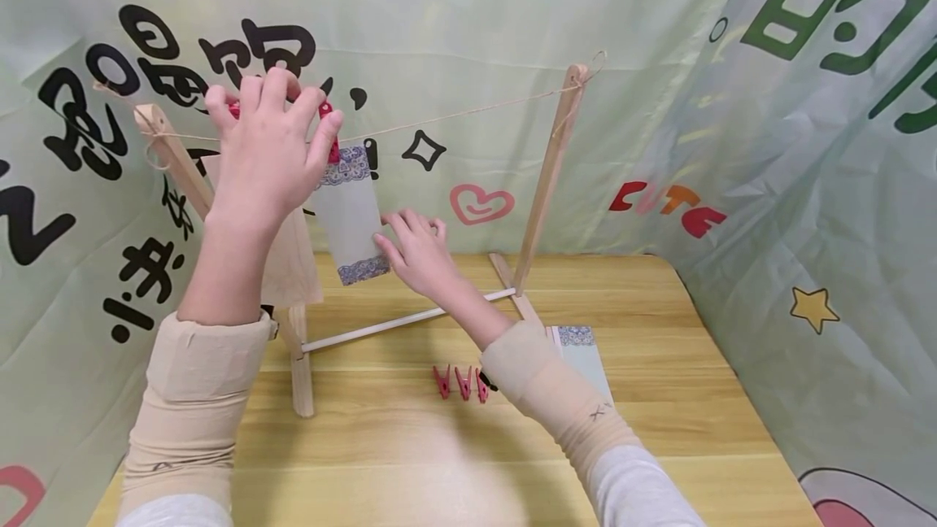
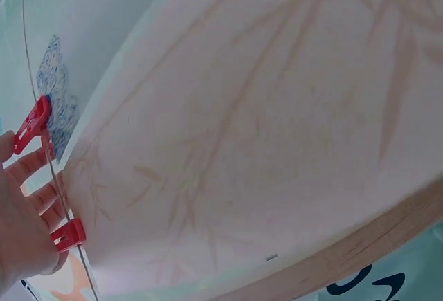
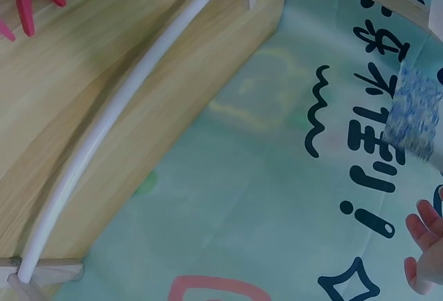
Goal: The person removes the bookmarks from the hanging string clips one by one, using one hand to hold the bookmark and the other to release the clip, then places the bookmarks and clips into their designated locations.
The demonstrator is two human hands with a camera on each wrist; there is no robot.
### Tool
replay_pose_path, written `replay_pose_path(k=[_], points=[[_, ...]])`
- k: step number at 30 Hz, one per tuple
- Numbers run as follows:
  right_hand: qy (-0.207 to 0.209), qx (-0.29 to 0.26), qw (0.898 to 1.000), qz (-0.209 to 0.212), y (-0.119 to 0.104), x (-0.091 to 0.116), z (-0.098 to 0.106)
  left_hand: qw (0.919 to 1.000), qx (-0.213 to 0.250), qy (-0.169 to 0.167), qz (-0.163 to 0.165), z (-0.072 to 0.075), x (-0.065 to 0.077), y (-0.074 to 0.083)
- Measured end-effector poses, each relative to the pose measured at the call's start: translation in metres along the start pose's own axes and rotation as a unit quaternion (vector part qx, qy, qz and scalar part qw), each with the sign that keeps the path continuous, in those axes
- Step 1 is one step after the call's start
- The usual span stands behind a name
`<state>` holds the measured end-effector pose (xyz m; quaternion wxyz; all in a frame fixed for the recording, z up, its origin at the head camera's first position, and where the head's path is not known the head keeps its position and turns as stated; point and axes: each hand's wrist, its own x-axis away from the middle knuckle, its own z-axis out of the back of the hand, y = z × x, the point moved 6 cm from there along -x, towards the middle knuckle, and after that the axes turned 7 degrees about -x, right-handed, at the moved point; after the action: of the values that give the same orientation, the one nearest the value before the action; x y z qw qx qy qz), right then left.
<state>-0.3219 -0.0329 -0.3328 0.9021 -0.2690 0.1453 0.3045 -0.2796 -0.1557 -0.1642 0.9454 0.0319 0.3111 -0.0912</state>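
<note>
The left hand is at a red clip on the string; I can't tell if it pinches. The right hand sits loose beside the card.

Beige forearm covers with dark marks, whitish sleeves.

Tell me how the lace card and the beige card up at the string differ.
The lace card is pale with blue patterned bands at top and bottom; the beige card bears faint brown branches. The beige card is nearer the left post, the lace card farther along the string. Both are upright, with red clips near their tops.
</note>
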Motion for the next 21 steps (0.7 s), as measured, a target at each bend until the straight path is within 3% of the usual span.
replay_pose_path(k=[9,21], points=[[-0.004,-0.014,1.0,0.007,-0.0034,-0.0004,-0.0008,0.9995,0.012,0.03,0.004,-0.0017,0.0004,-0.0014],[0.033,-0.036,0.998,0.028,-0.0046,-0.0004,0.0017,0.9987,0.013,0.049,0.005,-0.004,0.0029,-0.0021]])
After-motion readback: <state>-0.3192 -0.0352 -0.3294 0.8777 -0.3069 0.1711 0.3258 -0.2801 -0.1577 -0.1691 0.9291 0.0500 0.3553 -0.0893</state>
